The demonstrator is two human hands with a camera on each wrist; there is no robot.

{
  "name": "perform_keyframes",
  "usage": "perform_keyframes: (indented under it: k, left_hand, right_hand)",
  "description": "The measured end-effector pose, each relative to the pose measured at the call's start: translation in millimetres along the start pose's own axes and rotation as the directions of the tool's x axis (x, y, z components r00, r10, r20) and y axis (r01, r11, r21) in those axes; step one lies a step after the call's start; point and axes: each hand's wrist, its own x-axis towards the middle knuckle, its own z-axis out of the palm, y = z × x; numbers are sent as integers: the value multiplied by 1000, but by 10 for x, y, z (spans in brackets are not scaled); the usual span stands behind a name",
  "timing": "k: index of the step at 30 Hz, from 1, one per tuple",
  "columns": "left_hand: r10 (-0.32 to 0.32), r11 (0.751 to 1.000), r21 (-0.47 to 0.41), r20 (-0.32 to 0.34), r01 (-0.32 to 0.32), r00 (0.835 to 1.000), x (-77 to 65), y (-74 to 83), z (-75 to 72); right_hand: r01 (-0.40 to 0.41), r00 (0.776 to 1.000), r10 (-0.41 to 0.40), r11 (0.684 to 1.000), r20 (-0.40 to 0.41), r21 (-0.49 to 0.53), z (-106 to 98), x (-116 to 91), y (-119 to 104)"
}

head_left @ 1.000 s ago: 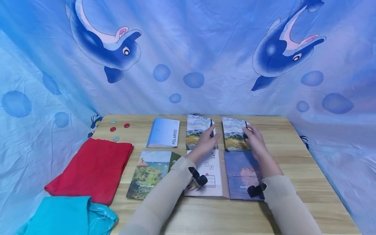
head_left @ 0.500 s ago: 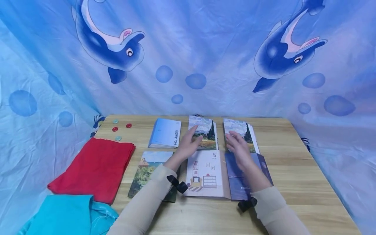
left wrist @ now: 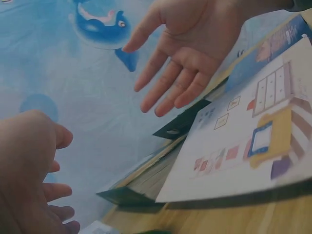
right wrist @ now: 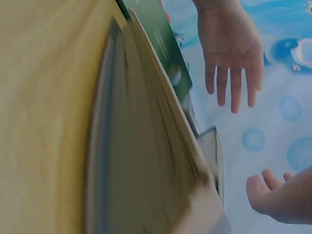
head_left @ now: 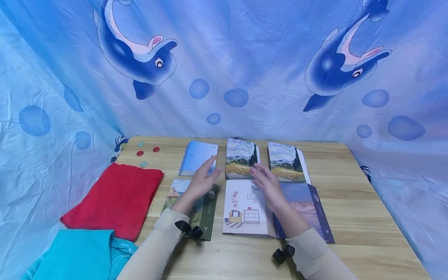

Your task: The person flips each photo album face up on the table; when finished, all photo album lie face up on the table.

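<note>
My left hand (head_left: 200, 183) hovers, fingers spread and holding nothing, between the blue POLAROID album (head_left: 196, 153) and the green garden-picture photo album (head_left: 206, 217). Over the border of the white album with a room drawing (head_left: 241, 206) and the purple seaside photo album (head_left: 304, 206), my right hand (head_left: 270, 190) hangs with extended fingers. It also holds nothing. Behind these stand two matching landscape-painting albums, the left one (head_left: 239, 157) and the right one (head_left: 284, 161). In the left wrist view, the right hand (left wrist: 200, 44) faces the left with its palm showing.
A folded red cloth (head_left: 115, 198) and a turquoise cloth (head_left: 77, 252) lie at the table's left side. Several red and pale green discs, one red disc (head_left: 140, 153) among them, are at the back left corner. A dolphin-print curtain (head_left: 224, 58) hangs behind the wooden table (head_left: 364, 217).
Both hands have left the two landscape-painting albums and moved left and nearer to me. The albums appear to stay in place; the view has shifted slightly.
</note>
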Motion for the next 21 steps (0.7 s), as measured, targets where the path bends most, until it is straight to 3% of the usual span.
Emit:
perform_keyframes:
  k: [5, 14, 21]
  left_hand:
    - [-28, 999, -20, -32, 27, 999, -192, -52, -148]
    - [-74, 997, -23, -82, 72, 994, -565, -302, -398]
    - [-87, 993, -89, -125, 76, 988, -807, -471, -533]
  right_hand:
    - [-14, 999, 14, 1000, 30, -22, 145, -64, 108]
    - [-57, 997, 57, 998, 53, -8, 411, -187, 301]
    - [-132, 973, 135, 991, 189, -29, 626, -293, 432]
